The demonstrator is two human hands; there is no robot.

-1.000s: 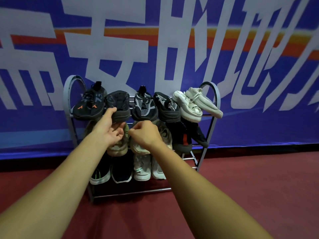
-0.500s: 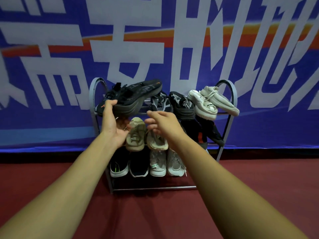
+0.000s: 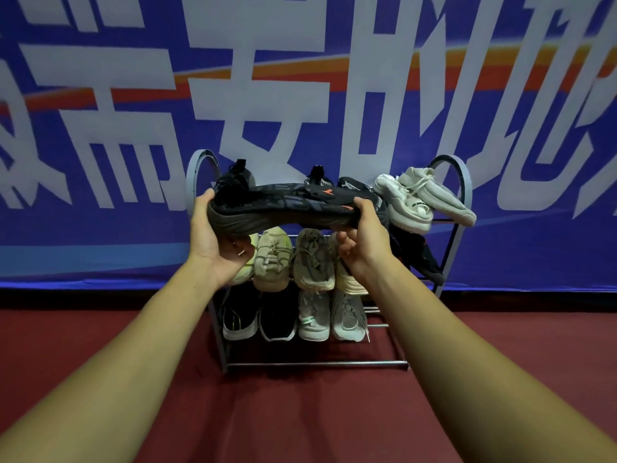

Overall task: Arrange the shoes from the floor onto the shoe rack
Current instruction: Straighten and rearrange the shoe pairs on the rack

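Head view: we hold the black shoe (image 3: 287, 208) crosswise, left hand (image 3: 213, 248) gripping one end, right hand (image 3: 364, 242) gripping the other.

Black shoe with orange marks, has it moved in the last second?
Yes. The black shoe lifted off the top tier of the rack and turned crosswise in front of it.

Dim, even indoor light; colours look saturated, shadows soft. Wide-angle bending stretches the edges, and fine detail is slightly soft.
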